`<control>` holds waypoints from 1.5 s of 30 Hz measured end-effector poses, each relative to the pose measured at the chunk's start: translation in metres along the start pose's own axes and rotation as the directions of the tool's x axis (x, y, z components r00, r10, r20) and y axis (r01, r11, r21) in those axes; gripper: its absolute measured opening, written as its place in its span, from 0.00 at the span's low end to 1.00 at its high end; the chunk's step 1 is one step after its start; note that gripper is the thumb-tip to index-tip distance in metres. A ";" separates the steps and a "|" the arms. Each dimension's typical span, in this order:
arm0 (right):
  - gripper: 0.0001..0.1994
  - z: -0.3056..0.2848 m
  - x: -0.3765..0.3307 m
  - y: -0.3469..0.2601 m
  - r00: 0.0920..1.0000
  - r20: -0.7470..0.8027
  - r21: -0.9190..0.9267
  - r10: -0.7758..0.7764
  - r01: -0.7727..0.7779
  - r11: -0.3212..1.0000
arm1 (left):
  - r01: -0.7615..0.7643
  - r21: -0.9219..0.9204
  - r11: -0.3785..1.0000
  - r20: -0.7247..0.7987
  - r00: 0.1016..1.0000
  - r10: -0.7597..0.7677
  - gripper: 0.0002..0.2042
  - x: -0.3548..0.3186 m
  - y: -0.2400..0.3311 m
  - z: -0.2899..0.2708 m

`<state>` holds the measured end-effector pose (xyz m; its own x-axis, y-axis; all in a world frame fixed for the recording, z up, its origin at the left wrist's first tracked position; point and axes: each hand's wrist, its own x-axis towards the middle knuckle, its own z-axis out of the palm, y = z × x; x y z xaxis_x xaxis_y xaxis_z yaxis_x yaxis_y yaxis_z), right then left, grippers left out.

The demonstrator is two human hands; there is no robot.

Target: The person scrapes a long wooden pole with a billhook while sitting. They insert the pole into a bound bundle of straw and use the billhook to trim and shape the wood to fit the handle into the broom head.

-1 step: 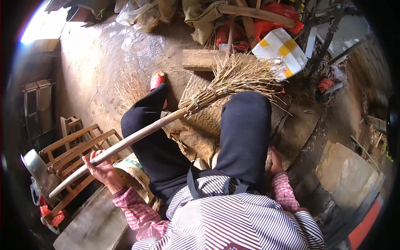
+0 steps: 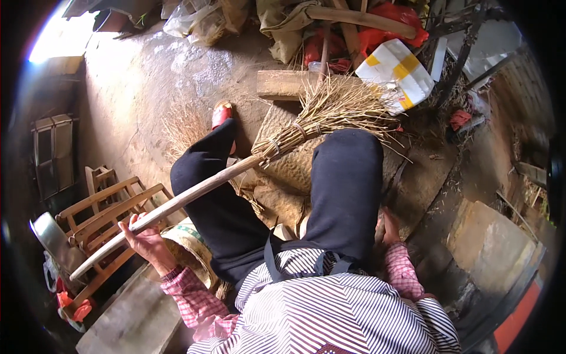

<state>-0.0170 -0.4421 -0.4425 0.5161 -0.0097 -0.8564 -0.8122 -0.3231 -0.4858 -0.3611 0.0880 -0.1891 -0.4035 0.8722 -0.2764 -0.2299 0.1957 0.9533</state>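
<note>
A twig broom (image 2: 236, 170) lies slantwise across my left leg. Its pale wooden handle points to the lower left, and its bound twigs fan out just past my right knee. My left hand (image 2: 147, 239) is closed around the handle near its lower end. Down beside my right thigh is my right hand (image 2: 387, 229). My leg partly covers it, so its fingers and anything in them are hidden. Beneath the twigs lie a rough stone slab (image 2: 277, 127) and a thick wooden block (image 2: 283, 86).
Slatted wooden chairs (image 2: 112, 206) and a metal basin (image 2: 53, 236) stand at the left. A round woven basket (image 2: 191, 242) is beside my left thigh. A white foam box (image 2: 398, 74) with yellow tape sits at the upper right, near red plastic bags (image 2: 392, 20). Loose twigs (image 2: 186, 130) lie by my left foot.
</note>
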 end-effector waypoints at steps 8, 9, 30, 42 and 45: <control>0.19 -0.003 0.006 0.007 0.991 0.010 0.086 0.134 -0.134 0.987 | -0.575 0.621 0.533 0.391 0.817 0.425 0.17 -0.091 -0.036 -0.001; 0.18 0.004 -0.006 -0.002 0.996 0.005 0.060 0.094 -0.094 0.994 | -0.782 0.573 0.246 0.601 0.605 0.522 0.11 -0.095 -0.044 0.003; 0.19 -0.033 0.017 0.015 0.898 -0.147 -0.226 -0.414 0.377 0.898 | -0.938 0.343 0.048 0.914 0.321 -0.250 0.16 -0.113 -0.039 0.160; 0.26 -0.014 -0.060 -0.112 0.733 -0.255 -0.396 -0.631 0.516 0.759 | -0.248 0.665 0.704 0.731 0.022 -0.682 0.20 -0.161 0.003 0.197; 0.25 0.029 -0.133 -0.174 0.768 -0.070 -0.005 -0.637 0.638 0.770 | -0.297 0.638 0.711 0.725 -0.079 -0.684 0.20 -0.182 -0.005 0.206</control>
<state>0.0480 -0.3569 -0.2494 0.9324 0.1321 -0.3363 -0.2949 -0.2596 -0.9196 -0.1044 0.0210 -0.1184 0.8313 0.1220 -0.5422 0.5214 0.1665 0.8369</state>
